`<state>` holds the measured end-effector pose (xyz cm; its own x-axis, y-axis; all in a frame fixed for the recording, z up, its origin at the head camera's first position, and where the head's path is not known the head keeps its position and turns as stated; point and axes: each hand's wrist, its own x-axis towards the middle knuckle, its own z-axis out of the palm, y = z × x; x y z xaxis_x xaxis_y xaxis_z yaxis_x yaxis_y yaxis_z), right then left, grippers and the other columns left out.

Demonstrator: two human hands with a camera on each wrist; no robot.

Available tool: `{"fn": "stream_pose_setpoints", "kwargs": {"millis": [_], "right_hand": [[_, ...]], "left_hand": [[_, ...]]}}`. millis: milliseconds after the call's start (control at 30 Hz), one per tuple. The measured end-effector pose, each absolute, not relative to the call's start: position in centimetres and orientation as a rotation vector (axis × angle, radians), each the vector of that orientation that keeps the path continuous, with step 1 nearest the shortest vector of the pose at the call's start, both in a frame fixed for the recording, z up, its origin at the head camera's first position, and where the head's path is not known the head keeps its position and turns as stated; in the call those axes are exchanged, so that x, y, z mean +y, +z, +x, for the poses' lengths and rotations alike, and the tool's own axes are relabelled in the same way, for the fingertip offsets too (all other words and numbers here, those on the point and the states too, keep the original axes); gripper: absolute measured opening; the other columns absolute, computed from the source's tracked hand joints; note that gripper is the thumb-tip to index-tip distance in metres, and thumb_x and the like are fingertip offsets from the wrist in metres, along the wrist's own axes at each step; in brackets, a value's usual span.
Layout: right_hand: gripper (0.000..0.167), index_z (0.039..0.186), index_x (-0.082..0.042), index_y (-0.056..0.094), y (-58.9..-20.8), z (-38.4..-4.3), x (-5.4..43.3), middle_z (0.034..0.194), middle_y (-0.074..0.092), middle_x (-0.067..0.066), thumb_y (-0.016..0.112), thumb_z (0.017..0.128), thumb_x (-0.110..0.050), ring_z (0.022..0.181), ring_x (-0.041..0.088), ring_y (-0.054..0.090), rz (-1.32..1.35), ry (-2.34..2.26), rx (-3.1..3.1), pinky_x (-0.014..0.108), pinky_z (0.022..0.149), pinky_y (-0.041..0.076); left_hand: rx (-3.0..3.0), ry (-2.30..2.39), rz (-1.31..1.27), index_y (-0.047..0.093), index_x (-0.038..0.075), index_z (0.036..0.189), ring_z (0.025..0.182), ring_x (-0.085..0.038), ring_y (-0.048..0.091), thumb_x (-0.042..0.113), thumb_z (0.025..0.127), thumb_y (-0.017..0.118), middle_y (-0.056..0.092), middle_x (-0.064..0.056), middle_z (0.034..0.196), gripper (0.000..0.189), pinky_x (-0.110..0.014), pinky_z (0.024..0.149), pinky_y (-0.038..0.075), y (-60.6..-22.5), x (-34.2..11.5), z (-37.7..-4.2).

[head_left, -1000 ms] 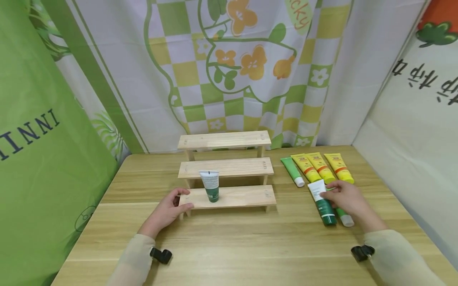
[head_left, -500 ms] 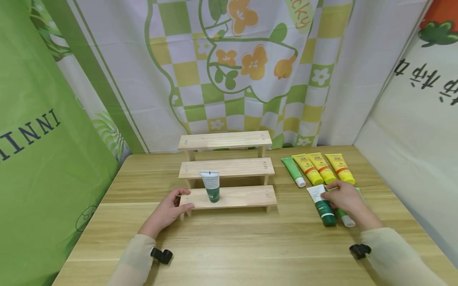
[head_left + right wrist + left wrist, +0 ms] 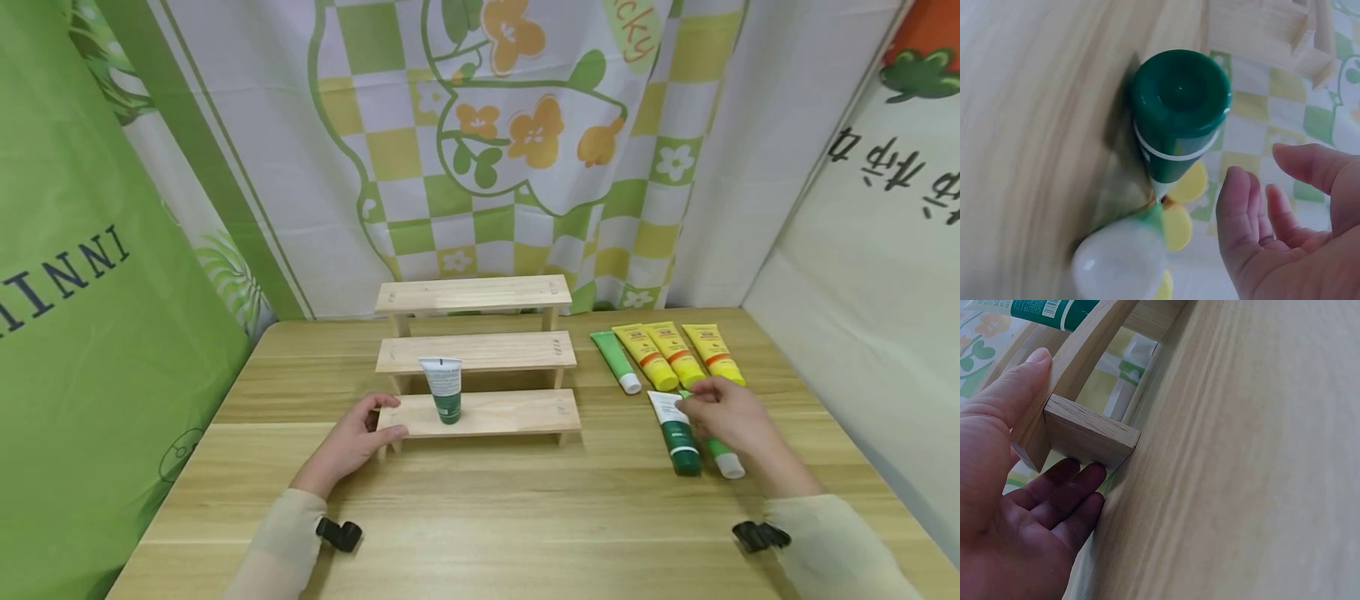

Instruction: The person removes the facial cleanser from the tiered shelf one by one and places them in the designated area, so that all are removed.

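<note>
A three-tier wooden display shelf [image 3: 517, 410] stands mid-table. My left hand [image 3: 351, 442] grips the left end of its lowest step; in the left wrist view the thumb [image 3: 1019, 384] lies on the board and the fingers curl below. A white and dark-green squeeze tube [image 3: 447, 390] stands cap down on that step. At right, a matching tube [image 3: 681, 446] lies on the table. My right hand [image 3: 731, 421] hovers just beside it; the right wrist view shows thumb and fingers apart with nothing between. Partly hidden under this hand lies a light-green tube [image 3: 726, 458] with a white cap.
Behind my right hand lie several yellow tubes [image 3: 675, 354] and another light-green tube [image 3: 617, 362]. A printed curtain [image 3: 495, 225] hangs along the table's back edge. Fabric walls close in the left and right sides.
My right hand has come off the lying white and dark-green tube, which has turned slightly straighter. The left hand and shelf have stayed in place.
</note>
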<state>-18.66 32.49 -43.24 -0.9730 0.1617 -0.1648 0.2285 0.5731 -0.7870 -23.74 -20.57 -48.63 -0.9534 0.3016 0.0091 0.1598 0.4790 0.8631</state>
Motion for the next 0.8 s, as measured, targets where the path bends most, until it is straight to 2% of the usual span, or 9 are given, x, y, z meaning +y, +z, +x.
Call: {"fn": "stream_pose_setpoints", "kwargs": {"millis": [133,300,500,800], "right_hand": [[0.049,0.126,0.011,0.049,-42.8,-18.5,31.0,0.111,0.057,0.023,0.066,0.095,-0.023,0.083,0.026,0.065,0.243,-1.425,2.776,0.035,0.068,0.056],[0.041,0.121,0.01,0.051,-43.2,-18.5,28.9,0.108,0.059,0.021,0.065,0.095,-0.018,0.081,0.026,0.065,0.133,-1.51,2.796,0.035,0.067,0.056],[0.034,0.116,0.007,0.057,-43.7,-18.7,25.9,0.104,0.062,0.019,0.068,0.094,-0.016,0.081,0.02,0.064,0.003,-1.619,2.794,0.036,0.067,0.056],[0.025,0.108,0.001,0.06,-43.7,-19.3,20.1,0.098,0.063,0.014,0.071,0.092,-0.014,0.079,0.022,0.063,-0.228,-1.84,2.669,0.035,0.069,0.055]], "left_hand": [[2.56,1.484,0.422,0.054,0.004,0.124,0.088,-0.021,0.051,0.02,0.09,0.074,0.056,-0.014,0.124,0.043,-0.032,0.077,0.043,-46.9,-20.3,-22.9],[2.556,1.487,0.429,0.054,0.003,0.124,0.086,-0.021,0.051,0.019,0.09,0.074,0.057,-0.014,0.12,0.043,-0.032,0.076,0.042,-46.5,-20.2,-22.7],[2.557,1.49,0.425,0.054,0.006,0.125,0.087,-0.021,0.052,0.021,0.089,0.075,0.058,-0.012,0.118,0.044,-0.033,0.076,0.043,-48.0,-20.5,-23.6],[2.563,1.522,0.414,0.054,0.014,0.123,0.087,-0.021,0.052,0.032,0.087,0.077,0.056,-0.009,0.122,0.046,-0.034,0.076,0.043,-50.6,-21.5,-24.7]]}}
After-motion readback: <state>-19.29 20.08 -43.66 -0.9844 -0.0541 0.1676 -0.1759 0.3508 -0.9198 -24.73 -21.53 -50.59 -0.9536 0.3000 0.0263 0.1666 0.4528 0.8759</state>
